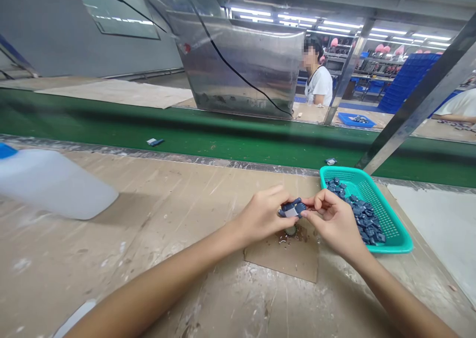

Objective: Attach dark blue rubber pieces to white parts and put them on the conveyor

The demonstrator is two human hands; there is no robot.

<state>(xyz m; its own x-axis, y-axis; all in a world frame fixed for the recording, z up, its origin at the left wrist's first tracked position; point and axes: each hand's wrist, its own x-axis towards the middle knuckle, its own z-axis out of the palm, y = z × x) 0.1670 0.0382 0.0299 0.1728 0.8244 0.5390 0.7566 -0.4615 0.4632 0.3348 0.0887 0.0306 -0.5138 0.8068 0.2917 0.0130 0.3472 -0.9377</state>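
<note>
A small dark blue plastic piece with a light grey patch (291, 212) is held up between both hands above the table. My left hand (261, 213) is closed on its left side, thumb below and fingers above. At its right end, the thumb and forefinger of my right hand (335, 220) pinch the piece. Below the hands lies a sheet of brown cardboard (284, 261) with wet-looking spots and a small round dark object (290, 231), partly hidden. A turquoise basket (399, 241) stands beside my right hand, holding many loose dark blue pieces (366, 219).
A white plastic bottle with a blue cap (63, 184) lies at the left. Beyond the table's edge runs a green belt (230, 140) carrying similar pieces (155, 142). A slanted metal post (409, 105) rises behind the basket. Across the belt sits a person (322, 83) near a blue tray (347, 119).
</note>
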